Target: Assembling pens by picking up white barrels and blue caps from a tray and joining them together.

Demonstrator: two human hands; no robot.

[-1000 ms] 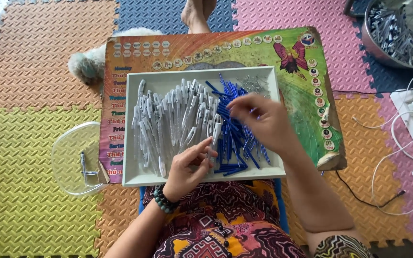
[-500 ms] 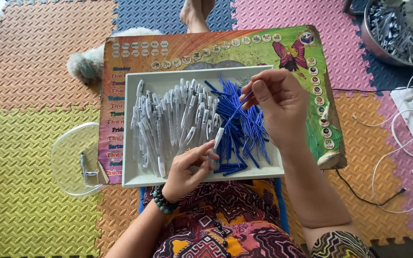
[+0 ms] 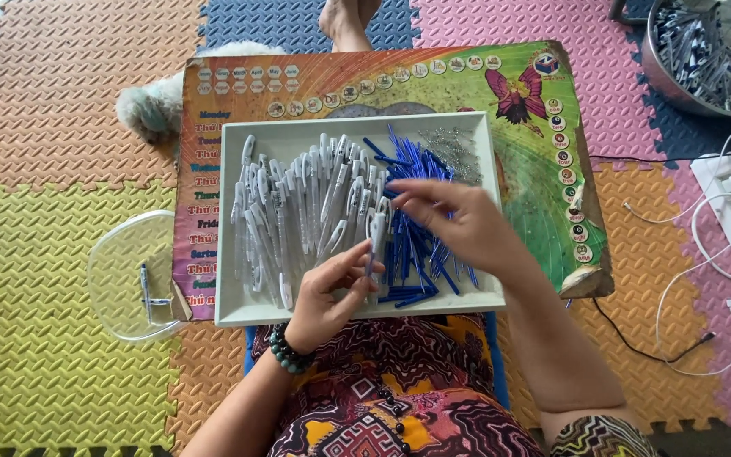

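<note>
**Inspector:** White barrels to the left of the tray, blue refills to the right. Report both hands.

**Me:** My left hand is closed in a pinch on one white pen barrel, held upright over the near middle of the grey tray. My right hand hovers over the blue refills, fingers curled down among them; whether a refill is already caught between them I cannot tell.

**Inspector:** Position of stock?

**Me:** The white pen barrels lie heaped in the tray's left half, the refills in a loose pile just beside them, and small metal springs sit in the far right corner. The tray rests on a colourful lap board.

**Inspector:** Recommendation?

**Me:** In my judgement, I should keep the barrel's open end tilted toward my right hand, lift a single refill clear of the tangle, and feed it in straight. Crossed refills could snag, so I should draw from the pile's edge.
</note>
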